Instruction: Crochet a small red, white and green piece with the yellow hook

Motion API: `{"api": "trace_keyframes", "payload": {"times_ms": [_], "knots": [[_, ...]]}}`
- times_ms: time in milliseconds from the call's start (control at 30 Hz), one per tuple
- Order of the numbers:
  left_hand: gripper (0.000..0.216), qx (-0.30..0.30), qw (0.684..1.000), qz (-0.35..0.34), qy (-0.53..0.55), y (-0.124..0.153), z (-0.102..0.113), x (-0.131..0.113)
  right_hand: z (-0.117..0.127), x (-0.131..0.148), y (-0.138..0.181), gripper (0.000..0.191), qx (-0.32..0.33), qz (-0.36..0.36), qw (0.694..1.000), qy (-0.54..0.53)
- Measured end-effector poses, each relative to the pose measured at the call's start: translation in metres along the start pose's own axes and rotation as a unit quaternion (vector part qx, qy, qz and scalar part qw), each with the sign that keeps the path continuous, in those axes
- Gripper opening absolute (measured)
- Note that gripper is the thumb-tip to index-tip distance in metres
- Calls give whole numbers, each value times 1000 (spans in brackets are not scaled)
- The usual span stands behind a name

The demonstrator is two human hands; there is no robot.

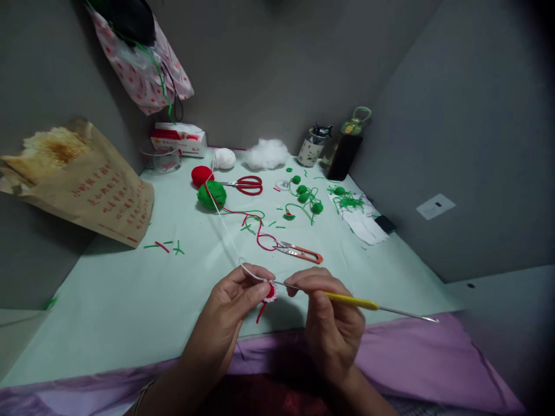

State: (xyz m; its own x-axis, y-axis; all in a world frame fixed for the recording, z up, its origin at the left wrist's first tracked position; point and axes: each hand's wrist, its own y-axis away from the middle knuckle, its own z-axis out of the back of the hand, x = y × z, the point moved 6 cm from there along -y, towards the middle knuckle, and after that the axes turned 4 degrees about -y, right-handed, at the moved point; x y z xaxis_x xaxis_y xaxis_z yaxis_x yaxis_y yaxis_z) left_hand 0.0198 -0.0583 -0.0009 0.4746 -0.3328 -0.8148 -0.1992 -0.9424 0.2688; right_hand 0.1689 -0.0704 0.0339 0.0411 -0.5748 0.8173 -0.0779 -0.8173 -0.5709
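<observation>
Pinched in my left hand (pixel 232 300) is a small round crochet piece (pixel 271 290), red in the middle with a white edge and a red tail below. White yarn (pixel 226 228) runs over the left fingers back to a white yarn ball (pixel 224 159). My right hand (pixel 332 315) is closed on a crochet hook (pixel 353 300) with a yellow handle. The hook's left tip meets the crochet piece; its other metal end points right. Beyond the hands lie orange-handled thread snips (pixel 300 252) with red yarn looped by the blades.
A red yarn ball (pixel 202 176), a green yarn ball (pixel 212 195) and red scissors (pixel 248 185) lie farther back. White stuffing (pixel 266 155), a pen holder (pixel 311 149) and a bottle (pixel 336 153) stand behind. Green crochet balls (pixel 303 193) are right; a paper bag (pixel 108 196) is left.
</observation>
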Motion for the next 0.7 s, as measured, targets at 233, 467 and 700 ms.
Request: {"api": "trace_keyframes", "payload": {"times_ms": [233,467,700], "knots": [[13,-3,1000,-5,-9,0,2,0,0,0,1,26,12,2,1000,3],[17,-8,999,-10,-29,-1,3,1,-3,2,1,26,36,7,999,3],[28,14,1000,-18,-6,-1,-1,1,-9,-5,2,22,50,-13,998,-22]]}}
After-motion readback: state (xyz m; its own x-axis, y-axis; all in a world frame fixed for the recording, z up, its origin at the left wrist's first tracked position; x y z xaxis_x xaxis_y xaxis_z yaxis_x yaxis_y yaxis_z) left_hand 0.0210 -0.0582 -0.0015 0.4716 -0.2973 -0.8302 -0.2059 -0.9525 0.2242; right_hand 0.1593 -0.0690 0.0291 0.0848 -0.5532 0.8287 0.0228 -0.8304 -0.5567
